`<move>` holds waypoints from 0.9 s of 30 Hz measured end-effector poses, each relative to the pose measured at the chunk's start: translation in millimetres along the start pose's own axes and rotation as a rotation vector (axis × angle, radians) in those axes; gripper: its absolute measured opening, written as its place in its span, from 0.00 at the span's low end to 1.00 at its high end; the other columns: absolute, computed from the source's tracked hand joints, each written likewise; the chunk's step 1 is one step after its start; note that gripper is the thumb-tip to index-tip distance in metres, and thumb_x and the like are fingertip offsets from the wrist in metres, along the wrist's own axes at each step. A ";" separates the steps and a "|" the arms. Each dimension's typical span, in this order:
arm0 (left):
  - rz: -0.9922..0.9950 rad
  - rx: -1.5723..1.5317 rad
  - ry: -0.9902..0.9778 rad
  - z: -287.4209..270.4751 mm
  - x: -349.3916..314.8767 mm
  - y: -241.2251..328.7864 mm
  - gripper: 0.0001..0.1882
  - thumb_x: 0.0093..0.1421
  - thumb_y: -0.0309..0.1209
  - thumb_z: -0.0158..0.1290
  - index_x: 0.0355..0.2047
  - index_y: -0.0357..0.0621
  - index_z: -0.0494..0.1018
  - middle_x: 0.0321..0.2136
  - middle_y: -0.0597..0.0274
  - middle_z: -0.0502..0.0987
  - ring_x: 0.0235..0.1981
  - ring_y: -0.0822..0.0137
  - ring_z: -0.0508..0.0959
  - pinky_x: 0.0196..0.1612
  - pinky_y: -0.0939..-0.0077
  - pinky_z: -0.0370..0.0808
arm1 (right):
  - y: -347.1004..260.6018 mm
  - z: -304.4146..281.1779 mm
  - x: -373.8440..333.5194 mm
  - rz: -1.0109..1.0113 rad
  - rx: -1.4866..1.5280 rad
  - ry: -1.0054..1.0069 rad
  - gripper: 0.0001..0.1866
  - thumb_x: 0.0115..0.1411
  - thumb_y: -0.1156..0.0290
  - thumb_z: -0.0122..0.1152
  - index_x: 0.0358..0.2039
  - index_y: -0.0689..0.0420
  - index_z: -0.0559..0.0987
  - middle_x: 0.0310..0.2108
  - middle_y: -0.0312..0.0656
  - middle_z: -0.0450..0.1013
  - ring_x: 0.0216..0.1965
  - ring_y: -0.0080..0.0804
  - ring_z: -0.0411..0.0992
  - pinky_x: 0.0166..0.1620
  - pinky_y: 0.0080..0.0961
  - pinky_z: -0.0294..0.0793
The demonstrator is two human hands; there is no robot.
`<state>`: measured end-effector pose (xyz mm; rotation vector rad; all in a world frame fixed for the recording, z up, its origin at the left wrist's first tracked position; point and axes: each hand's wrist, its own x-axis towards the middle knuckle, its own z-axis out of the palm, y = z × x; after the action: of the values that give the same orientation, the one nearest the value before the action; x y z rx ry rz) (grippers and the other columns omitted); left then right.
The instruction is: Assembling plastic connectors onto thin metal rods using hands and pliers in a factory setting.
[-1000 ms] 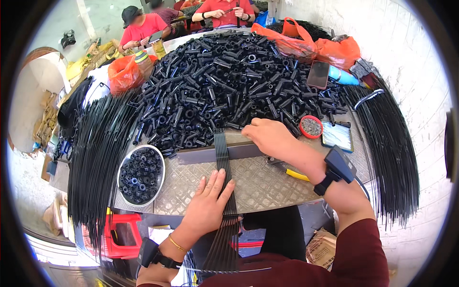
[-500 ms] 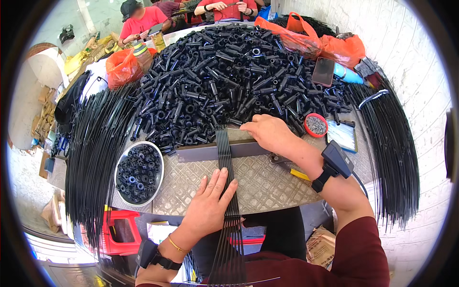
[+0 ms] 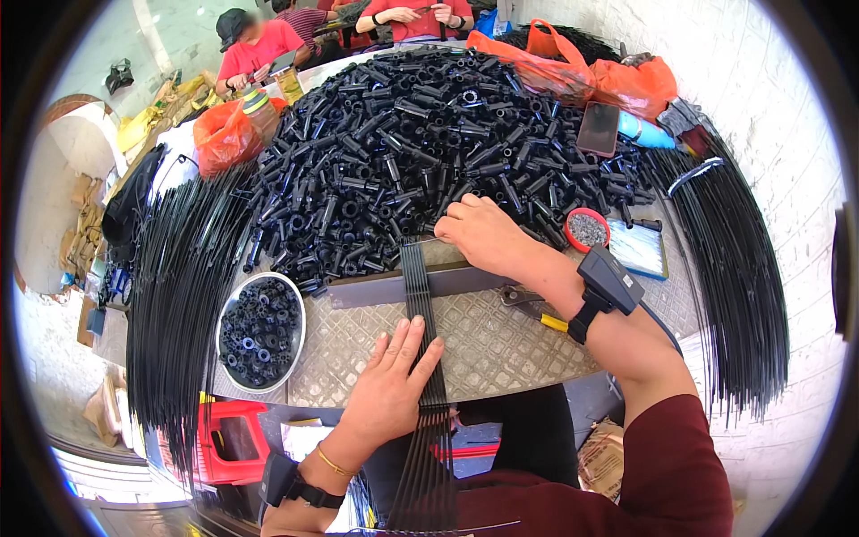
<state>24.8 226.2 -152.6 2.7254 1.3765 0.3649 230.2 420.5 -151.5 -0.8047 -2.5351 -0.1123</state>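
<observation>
A flat row of thin black rods [image 3: 417,286] runs away from my body across the table and over a dark grey bar [image 3: 367,292]. My left hand [image 3: 385,385] lies flat on the rods, fingers stretched and apart. At their far ends my right hand [image 3: 479,234] is closed in a pinch on a thin wire [image 3: 420,241], which crosses the rod tips. Its fingertips are partly hidden behind the hand. Just beyond rises a big heap of black plastic tubular parts [image 3: 385,152].
A bowl of small black rings [image 3: 301,353] stands left. To the right are yellow-handled pliers [image 3: 550,320], a red dish of small metal bits [image 3: 567,233] and a phone [image 3: 598,130]. Bundles of black rods [image 3: 183,313] flank the table. People sit opposite.
My right hand has moved left along the wire, nearer to the rod tips. The left hand stays flat on the rods. The whole view has shifted slightly.
</observation>
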 end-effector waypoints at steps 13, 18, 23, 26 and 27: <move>-0.046 -0.060 -0.031 -5.6 1.2 4.2 0.41 0.48 0.50 0.59 0.58 0.41 0.62 0.61 0.38 0.55 0.63 0.44 0.56 0.62 0.51 0.56 | -11.6 15.8 24.4 0.030 0.244 0.024 0.12 0.57 0.69 0.56 0.42 0.55 0.73 0.31 0.43 0.72 0.36 0.42 0.69 0.39 0.35 0.68; -0.035 -0.025 -0.034 -3.9 1.4 3.0 0.45 0.43 0.55 0.61 0.57 0.42 0.63 0.61 0.38 0.55 0.63 0.43 0.57 0.62 0.52 0.55 | 22.1 -64.7 -21.3 0.137 -0.265 0.004 0.09 0.56 0.65 0.56 0.31 0.56 0.78 0.32 0.40 0.74 0.37 0.40 0.71 0.42 0.34 0.70; -0.005 0.022 -0.005 1.1 0.6 1.7 0.46 0.41 0.58 0.61 0.56 0.45 0.65 0.61 0.38 0.55 0.62 0.41 0.58 0.62 0.52 0.56 | 69.9 -146.7 -150.8 0.735 -0.360 -0.398 0.11 0.55 0.64 0.54 0.33 0.57 0.77 0.30 0.51 0.76 0.36 0.51 0.74 0.37 0.46 0.72; -0.016 -0.001 0.017 0.7 0.3 4.4 0.45 0.41 0.59 0.60 0.56 0.45 0.66 0.61 0.38 0.56 0.62 0.41 0.58 0.62 0.52 0.57 | 83.3 -140.5 -195.6 0.775 -0.240 -0.379 0.08 0.53 0.67 0.56 0.31 0.57 0.77 0.32 0.50 0.75 0.38 0.50 0.73 0.41 0.42 0.71; -0.016 -0.010 0.028 -0.2 0.3 5.7 0.45 0.41 0.59 0.60 0.55 0.45 0.66 0.61 0.38 0.56 0.62 0.41 0.58 0.62 0.52 0.57 | 86.5 -137.2 -203.3 0.797 -0.184 -0.389 0.08 0.53 0.68 0.56 0.31 0.57 0.77 0.32 0.50 0.75 0.38 0.50 0.73 0.41 0.42 0.70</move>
<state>29.4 223.0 -151.5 2.7097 1.3992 0.4090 481.1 355.8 -130.0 -2.0020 -2.3434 0.0845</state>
